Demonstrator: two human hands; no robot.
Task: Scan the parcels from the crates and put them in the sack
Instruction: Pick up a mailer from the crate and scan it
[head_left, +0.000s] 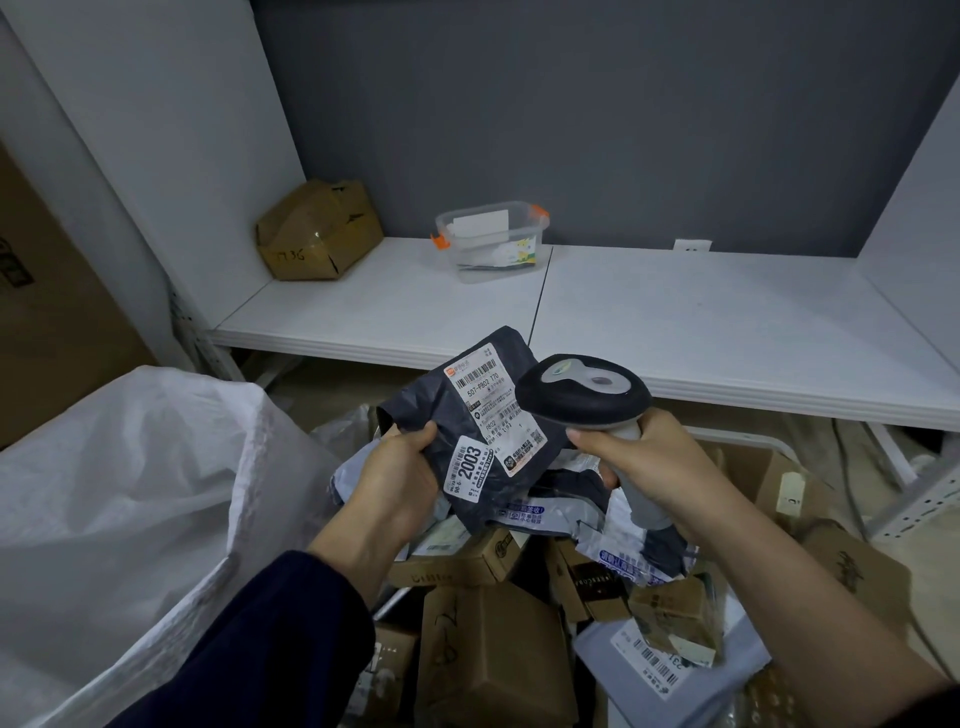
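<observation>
Below the white shelf (675, 322) — left grip (397, 475) pinches the parcel (483, 415), right grip (660, 467) clasps the scanner (582, 389) beside.

The left hand (397, 475) holds a dark bag parcel (483, 431) by its edge. Right beside the parcel, the right hand (644, 467) grips a scanner (584, 395). A white sack (114, 493) sits left of the parcel.

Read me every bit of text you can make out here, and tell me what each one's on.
"2003": white sticker on the dark parcel in the left hand.
"507-P802 770": shipping label on that parcel.
"1736", handwritten, first character unsure: cardboard box on the shelf.
Other label print, and labels on the parcels below: too small to read.
</observation>
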